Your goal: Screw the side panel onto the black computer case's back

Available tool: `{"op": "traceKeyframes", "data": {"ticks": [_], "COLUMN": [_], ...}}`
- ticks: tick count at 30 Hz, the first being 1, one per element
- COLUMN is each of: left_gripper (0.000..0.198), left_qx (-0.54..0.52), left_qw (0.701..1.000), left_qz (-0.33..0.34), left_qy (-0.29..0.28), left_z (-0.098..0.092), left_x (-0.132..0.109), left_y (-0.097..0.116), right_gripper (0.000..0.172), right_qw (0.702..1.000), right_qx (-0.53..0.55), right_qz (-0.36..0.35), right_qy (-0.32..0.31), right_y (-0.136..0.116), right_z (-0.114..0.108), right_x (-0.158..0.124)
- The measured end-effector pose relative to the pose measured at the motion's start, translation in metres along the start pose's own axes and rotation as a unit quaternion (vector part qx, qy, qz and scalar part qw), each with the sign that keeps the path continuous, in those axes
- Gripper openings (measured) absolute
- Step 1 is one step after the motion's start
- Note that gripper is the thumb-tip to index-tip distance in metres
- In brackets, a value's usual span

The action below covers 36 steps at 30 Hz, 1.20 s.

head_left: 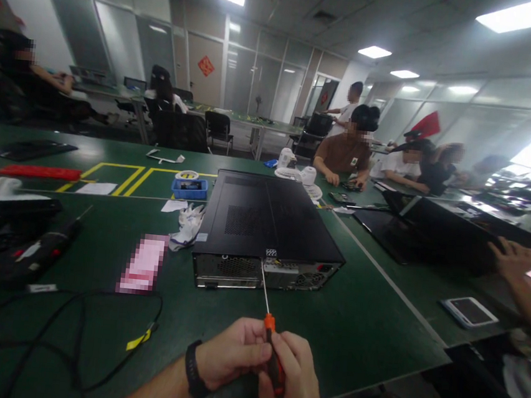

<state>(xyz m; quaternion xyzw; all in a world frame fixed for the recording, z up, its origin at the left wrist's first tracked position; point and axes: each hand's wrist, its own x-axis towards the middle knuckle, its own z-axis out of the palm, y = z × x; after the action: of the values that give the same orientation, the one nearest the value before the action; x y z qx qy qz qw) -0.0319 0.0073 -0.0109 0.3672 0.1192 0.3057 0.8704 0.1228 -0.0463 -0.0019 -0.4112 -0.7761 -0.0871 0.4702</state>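
Note:
A black desktop computer case [249, 222] lies flat on the green table, its rear panel [295, 277] facing me. Both my hands are on a screwdriver [269, 324] with an orange and black handle. My right hand [298, 377] wraps round the handle, while the fingers of my left hand [236, 352] pinch it near its front end. The long shaft points away from me, and its tip meets the upper edge of the rear panel near the middle; whether it sits in a screw I cannot tell. A dark band is on my left wrist.
White gloves [188, 226] and a blue tray [190, 188] stand left of the case. Farther left are a pink sheet [144, 262], black cables [81, 306] and a power tool [39, 252]. At right are a calculator-like device [469, 311], a dark panel [388, 236] and another person's hand [513, 260].

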Motion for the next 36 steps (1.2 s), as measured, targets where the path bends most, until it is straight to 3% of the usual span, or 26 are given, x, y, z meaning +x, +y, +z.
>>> {"op": "traceKeyframes", "data": {"ticks": [4,8,12,14,17,20,22,26,29,32,36], "left_gripper": [0.063,0.056,0.052,0.042,0.025,0.012,0.011,0.029,0.047,0.067,0.078], "left_qx": [0.112,0.160,0.311,0.389,0.506,0.578,0.650,0.772,0.814,0.822,0.824], "left_qw": [0.991,0.975,0.911,0.848,0.713,0.607,0.558,0.497,0.451,0.437,0.449], "left_qz": [0.006,0.051,0.142,0.219,0.325,0.365,0.341,0.260,0.191,0.118,0.080], "left_qy": [0.079,0.144,0.230,0.285,0.360,0.405,0.388,0.299,0.312,0.345,0.336], "left_z": [-0.004,0.000,0.009,0.012,0.014,0.012,0.009,0.000,-0.007,-0.013,-0.021], "left_x": [0.002,0.001,-0.006,-0.009,-0.012,-0.012,-0.010,-0.004,0.000,0.004,0.006], "left_y": [0.005,0.021,0.047,0.062,0.082,0.100,0.113,0.139,0.154,0.161,0.164], "right_gripper": [0.046,0.047,0.048,0.047,0.046,0.045,0.045,0.045,0.044,0.043,0.044], "right_qw": [0.999,0.998,0.997,0.996,0.995,0.995,0.995,0.995,0.995,0.995,0.994], "right_qx": [0.014,0.033,0.046,0.055,0.059,0.057,0.057,0.058,0.054,0.053,0.059], "right_qz": [0.026,0.050,0.063,0.067,0.074,0.076,0.076,0.083,0.087,0.088,0.086], "right_qy": [0.011,0.004,-0.009,-0.014,-0.017,-0.018,-0.017,-0.019,-0.021,-0.018,-0.021], "right_y": [-0.005,-0.010,-0.009,-0.009,-0.010,-0.011,-0.011,-0.011,-0.010,-0.010,-0.010], "right_z": [-0.001,-0.004,-0.006,-0.007,-0.008,-0.008,-0.008,-0.008,-0.009,-0.011,-0.013], "right_x": [0.001,0.003,0.005,0.007,0.010,0.011,0.011,0.010,0.011,0.014,0.014]}}
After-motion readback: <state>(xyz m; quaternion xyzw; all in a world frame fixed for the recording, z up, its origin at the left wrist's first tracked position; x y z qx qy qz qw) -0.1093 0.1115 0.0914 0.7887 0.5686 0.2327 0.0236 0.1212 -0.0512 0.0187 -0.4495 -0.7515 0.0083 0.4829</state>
